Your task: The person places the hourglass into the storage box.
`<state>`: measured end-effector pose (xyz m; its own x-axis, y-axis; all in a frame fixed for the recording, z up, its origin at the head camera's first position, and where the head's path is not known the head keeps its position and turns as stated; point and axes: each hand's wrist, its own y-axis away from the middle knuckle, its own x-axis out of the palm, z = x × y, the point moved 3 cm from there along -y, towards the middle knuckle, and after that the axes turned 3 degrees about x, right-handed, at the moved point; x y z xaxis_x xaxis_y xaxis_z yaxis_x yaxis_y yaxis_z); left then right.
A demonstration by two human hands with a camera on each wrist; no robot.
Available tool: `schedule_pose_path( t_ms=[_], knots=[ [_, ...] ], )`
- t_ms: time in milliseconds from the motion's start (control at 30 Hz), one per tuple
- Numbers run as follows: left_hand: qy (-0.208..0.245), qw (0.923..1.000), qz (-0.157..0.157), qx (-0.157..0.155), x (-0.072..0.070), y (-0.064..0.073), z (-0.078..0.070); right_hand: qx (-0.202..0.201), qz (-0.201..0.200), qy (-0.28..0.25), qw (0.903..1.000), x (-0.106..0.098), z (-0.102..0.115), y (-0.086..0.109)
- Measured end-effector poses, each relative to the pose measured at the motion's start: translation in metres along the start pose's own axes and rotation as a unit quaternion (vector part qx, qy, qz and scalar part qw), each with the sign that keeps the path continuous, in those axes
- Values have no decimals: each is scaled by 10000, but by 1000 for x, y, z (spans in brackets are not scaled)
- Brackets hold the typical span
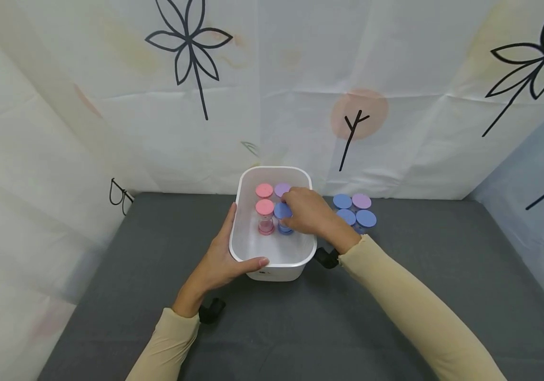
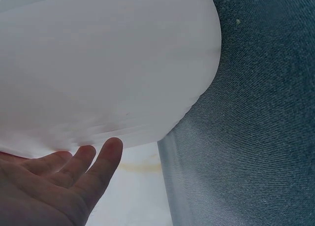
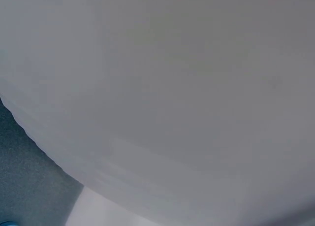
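A white plastic bin (image 1: 273, 273) stands on the grey table with small clear lidded jars inside. Two have pink lids: the front pink-lidded jar (image 1: 265, 211) and the rear pink-lidded jar (image 1: 264, 190). Beside the rear one is a purple-lidded jar (image 1: 282, 189). My right hand (image 1: 309, 210) reaches over the bin's right rim and pinches a blue-lidded jar (image 1: 281, 211) at its lid. My left hand (image 1: 221, 262) rests against the bin's left side, thumb along the front rim. In the left wrist view, its extended fingers (image 2: 101, 172) touch the outer wall. The bin's wall fills most of the right wrist view.
Right of the bin, several more jars stand in a group: blue-lidded jars (image 1: 366, 218) and one purple-lidded jar (image 1: 361, 201). A patterned white cloth (image 1: 296, 132) hangs behind the grey table (image 1: 424, 275) and along its sides.
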<state>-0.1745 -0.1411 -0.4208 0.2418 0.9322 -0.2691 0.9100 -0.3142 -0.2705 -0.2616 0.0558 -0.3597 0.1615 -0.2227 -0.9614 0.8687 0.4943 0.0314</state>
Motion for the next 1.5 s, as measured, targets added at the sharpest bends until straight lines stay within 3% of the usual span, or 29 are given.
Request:
schedule_pose_path(
  t_ms=[200, 533, 800, 1100, 1500],
  knots=[
    [7, 10000, -12, 8, 0, 0, 0, -5, -46, 9, 10000, -1, 0, 0],
    [83, 10000, 14, 37, 0, 0, -1, 120, -87, -400, 9991, -2, -1, 1],
    [63, 9999, 63, 83, 1, -1, 0, -188, -233, -941, 9951, -13, -3, 15],
    [66, 9999, 26, 79, 0, -1, -1, -296, -846, -1573, 9835, -33, -11, 44],
    [-27, 9999, -11, 168, 0, -1, 1, 286, -1467, -2533, 9558, -43, -48, 89]
  ],
)
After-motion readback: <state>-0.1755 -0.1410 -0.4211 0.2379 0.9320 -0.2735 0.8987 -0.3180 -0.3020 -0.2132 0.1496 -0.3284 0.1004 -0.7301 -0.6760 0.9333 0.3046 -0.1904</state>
